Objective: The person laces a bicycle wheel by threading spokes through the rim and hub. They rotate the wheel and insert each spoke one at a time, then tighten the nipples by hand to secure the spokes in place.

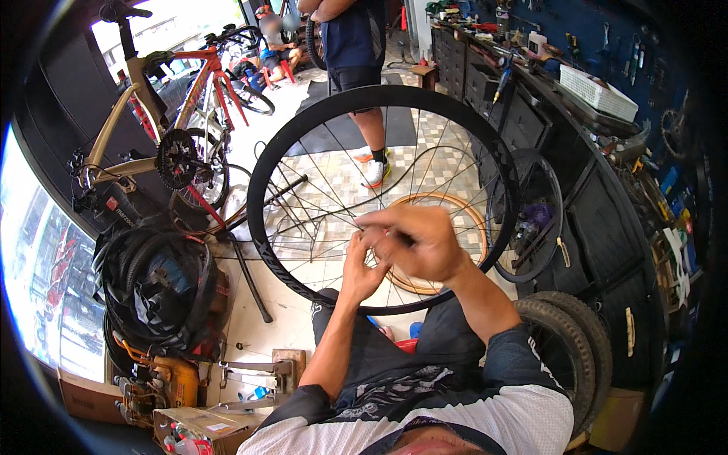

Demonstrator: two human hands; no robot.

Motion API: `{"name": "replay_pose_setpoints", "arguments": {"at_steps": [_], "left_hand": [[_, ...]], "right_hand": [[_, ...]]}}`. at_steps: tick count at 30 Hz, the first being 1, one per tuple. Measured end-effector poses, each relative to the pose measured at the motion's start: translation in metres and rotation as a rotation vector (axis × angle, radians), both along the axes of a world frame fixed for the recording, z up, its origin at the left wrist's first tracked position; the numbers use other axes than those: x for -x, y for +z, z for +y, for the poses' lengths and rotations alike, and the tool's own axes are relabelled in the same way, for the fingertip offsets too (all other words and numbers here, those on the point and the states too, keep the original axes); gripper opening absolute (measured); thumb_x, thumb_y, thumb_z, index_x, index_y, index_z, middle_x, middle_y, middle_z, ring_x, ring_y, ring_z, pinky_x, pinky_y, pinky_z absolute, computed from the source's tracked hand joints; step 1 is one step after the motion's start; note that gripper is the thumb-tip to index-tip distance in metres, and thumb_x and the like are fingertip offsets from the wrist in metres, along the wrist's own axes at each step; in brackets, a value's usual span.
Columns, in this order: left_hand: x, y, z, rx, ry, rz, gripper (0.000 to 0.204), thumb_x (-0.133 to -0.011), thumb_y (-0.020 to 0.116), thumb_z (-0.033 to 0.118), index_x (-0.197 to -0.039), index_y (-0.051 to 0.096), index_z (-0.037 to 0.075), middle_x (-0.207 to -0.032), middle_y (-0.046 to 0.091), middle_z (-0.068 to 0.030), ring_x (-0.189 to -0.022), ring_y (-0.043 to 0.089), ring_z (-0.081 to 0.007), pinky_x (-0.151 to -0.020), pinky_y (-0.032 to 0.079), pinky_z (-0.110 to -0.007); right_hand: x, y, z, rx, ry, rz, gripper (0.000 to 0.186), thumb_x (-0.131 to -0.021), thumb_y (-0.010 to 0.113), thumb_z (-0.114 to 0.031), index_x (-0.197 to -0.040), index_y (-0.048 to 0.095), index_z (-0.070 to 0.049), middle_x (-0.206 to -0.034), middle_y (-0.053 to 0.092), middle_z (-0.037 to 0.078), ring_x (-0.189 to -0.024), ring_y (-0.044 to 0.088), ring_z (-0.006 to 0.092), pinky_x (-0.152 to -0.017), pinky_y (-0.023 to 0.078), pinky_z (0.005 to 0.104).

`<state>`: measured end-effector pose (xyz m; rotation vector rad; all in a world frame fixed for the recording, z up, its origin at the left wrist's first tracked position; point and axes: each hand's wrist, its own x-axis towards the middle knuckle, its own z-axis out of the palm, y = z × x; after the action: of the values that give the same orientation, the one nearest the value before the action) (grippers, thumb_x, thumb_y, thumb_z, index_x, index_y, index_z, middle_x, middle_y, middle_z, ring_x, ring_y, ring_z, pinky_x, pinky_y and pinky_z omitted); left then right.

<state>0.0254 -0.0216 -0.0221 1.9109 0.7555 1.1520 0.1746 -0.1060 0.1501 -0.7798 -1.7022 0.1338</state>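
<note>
A black bicycle wheel (299, 125) with a deep rim and thin spokes stands tilted in front of me, its lower edge by my thighs. My left hand (362, 269) is near the middle of the wheel, thumb and fingers brought together. Just right of it and closer to the camera, my right hand (421, 243) is curled, its fingertips meeting those of the left. Whatever the fingers hold is too small or hidden to make out. Both hands cover the hub.
Behind the spokes lies a tan-walled tyre (413, 287). Bicycle frames (114, 144) stand at left above black tyres (121, 303). A person (353, 45) stands beyond the wheel; another sits farther back. A cluttered workbench (523, 64) lines the right, with knobbly tyres (565, 341) below.
</note>
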Motion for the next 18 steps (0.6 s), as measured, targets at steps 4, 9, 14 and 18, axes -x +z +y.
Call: {"name": "replay_pose_setpoints", "arguments": {"at_steps": [4, 9, 14, 18], "left_hand": [[0.001, 0.013, -0.007, -0.095, 0.107, 0.044, 0.023, -0.085, 0.084, 0.014, -0.101, 0.07, 0.004, -0.127, 0.065, -0.0156, -0.119, 0.062, -0.0306, -0.104, 0.047, -0.042], [-0.006, 0.012, -0.006, -0.073, 0.12, 0.038, 0.02, -0.086, 0.084, 0.021, -0.096, 0.073, 0.008, -0.124, 0.068, -0.014, -0.114, 0.062, -0.0316, -0.102, 0.043, -0.046], [-0.009, 0.007, -0.002, -0.115, 0.147, -0.022, 0.019, -0.088, 0.082, 0.018, -0.095, 0.071, 0.004, -0.113, 0.07, -0.0138, -0.102, 0.064, -0.0299, -0.092, 0.048, -0.042], [-0.013, 0.004, 0.002, -0.039, 0.136, -0.115, 0.02, -0.09, 0.081, 0.017, -0.094, 0.07, 0.001, -0.106, 0.07, -0.0134, -0.098, 0.065, -0.0282, -0.089, 0.049, -0.041]], "right_hand": [[-0.046, -0.03, 0.022, 0.144, -0.422, 0.18, 0.024, -0.099, 0.076, -0.02, -0.114, 0.077, -0.001, -0.07, 0.068, 0.01, -0.054, 0.056, 0.0092, -0.05, 0.043, 0.0305], [-0.074, -0.061, 0.083, 0.035, -0.669, 0.093, 0.032, -0.098, 0.075, -0.025, -0.117, 0.076, 0.0, -0.075, 0.072, 0.015, -0.066, 0.069, 0.0285, -0.066, 0.054, 0.0405], [-0.08, -0.062, 0.102, 0.385, -0.488, 0.218, 0.03, -0.096, 0.079, -0.025, -0.111, 0.077, 0.001, -0.081, 0.074, 0.01, -0.073, 0.068, 0.0168, -0.073, 0.053, 0.0333], [-0.087, -0.067, 0.105, 0.318, -0.396, 0.23, 0.025, -0.098, 0.077, -0.022, -0.102, 0.072, 0.002, -0.085, 0.074, 0.005, -0.075, 0.068, 0.0137, -0.077, 0.053, 0.0299]]}}
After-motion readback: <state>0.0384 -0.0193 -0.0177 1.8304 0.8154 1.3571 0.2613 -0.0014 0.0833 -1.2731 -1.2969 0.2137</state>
